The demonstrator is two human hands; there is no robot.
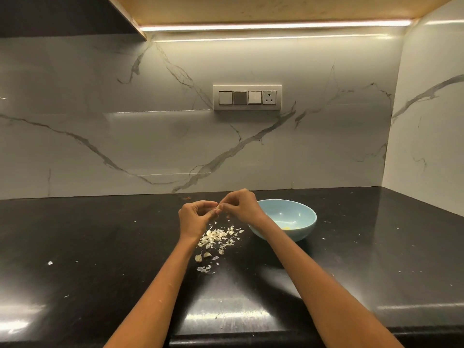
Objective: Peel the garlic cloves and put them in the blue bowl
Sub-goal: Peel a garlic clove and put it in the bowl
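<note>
Seen from my head camera: both my arms reach out over the black desk [100, 247], and my two hands meet above its middle, toward the back edge. My left hand [194, 217] has its fingers curled and pinches a garlic clove [218, 209] at the fingertips. My right hand [241, 205] comes in from the other side, fingers bent, and pinches the same small clove, so both hands hold it between them in the air. The clove is mostly hidden by my fingers, and I cannot tell how much skin is left on it.

Below my hands, a scattered pile of garlic skins [218, 237] lies on the desk, with a few unpeeled cloves [202, 256] at its near side, just beside my left forearm. The blue bowl [301, 223] stands to the right of the pile, close behind my right wrist, which covers part of its rim. Something pale yellow [288, 227] sits at the bowl's bottom; too small to identify with certainty.

Small flecks of skin dot the desk elsewhere. On the marble wall behind, a switch panel [247, 97] sits under a lit strip.
</note>
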